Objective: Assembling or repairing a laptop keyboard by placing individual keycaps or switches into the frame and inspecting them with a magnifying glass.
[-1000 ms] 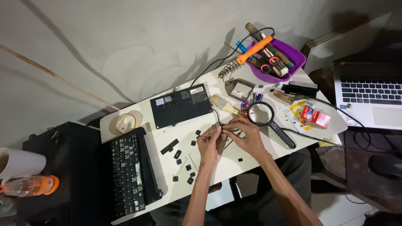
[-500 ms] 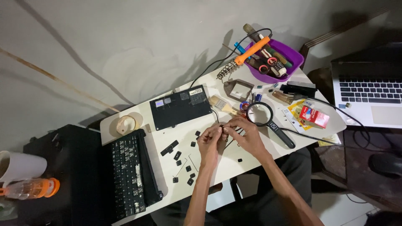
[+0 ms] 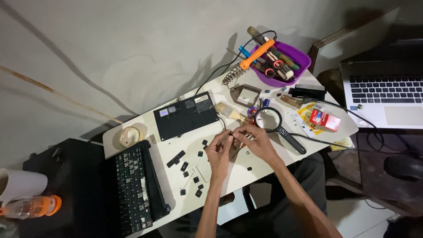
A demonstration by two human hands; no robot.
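Note:
Both of my hands meet over the middle of the white table (image 3: 246, 176). My left hand (image 3: 219, 152) and my right hand (image 3: 255, 140) pinch one small dark part between their fingertips; it is too small to identify. Several loose black keycaps (image 3: 189, 169) lie scattered just left of my hands. A black keyboard (image 3: 134, 189) lies at the table's left end. A black flat panel (image 3: 185, 115) lies beyond my hands, and a magnifying glass (image 3: 275, 123) lies right of my right hand.
A purple tray (image 3: 288, 59) with tools and an orange-handled soldering iron (image 3: 255, 55) sits at the far right corner. A tape roll (image 3: 128, 135), a brush (image 3: 229, 111), a red packet (image 3: 324, 120), an open laptop (image 3: 387, 94), a white cup (image 3: 20, 185) and an orange bottle (image 3: 31, 207) are around.
My hands have stayed together on the small part with only slight finger movement. The view has shifted slightly.

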